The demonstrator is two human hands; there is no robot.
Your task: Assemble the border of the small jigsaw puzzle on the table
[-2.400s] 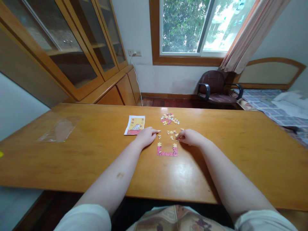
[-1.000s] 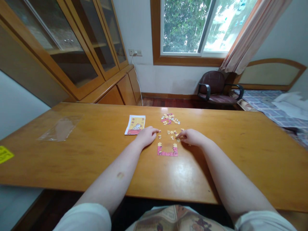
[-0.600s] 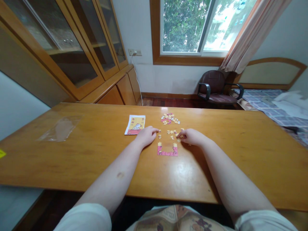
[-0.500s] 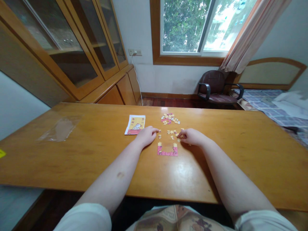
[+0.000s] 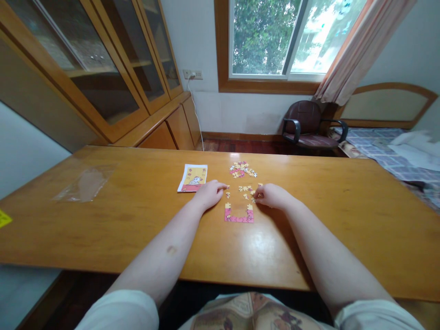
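Observation:
My left hand [image 5: 210, 194] rests on the table with its index finger stretched out, the tip at a small puzzle piece [image 5: 228, 187]. Another loose piece [image 5: 228, 195] lies just below that fingertip. My right hand [image 5: 270, 195] is closed in a pinch at a small yellow puzzle piece [image 5: 253, 193], partly hidden by the fingers. Between the hands lie a short joined yellow strip [image 5: 245, 188] and a loose piece [image 5: 245, 196]. Nearer me is a U-shaped joined puzzle border [image 5: 239, 220], pink below with yellow upper ends.
Behind the hands is a pile of loose puzzle pieces [image 5: 241, 168]. A picture card [image 5: 193, 178] showing a white bird lies left of them. A clear plastic bag [image 5: 85, 184] is on the left of the wooden table [image 5: 137, 215]. Beyond the table stands an office chair [image 5: 304, 121].
My right hand has shifted slightly left, and its fingertips moved among the loose pieces at that side. My left hand stays where it was.

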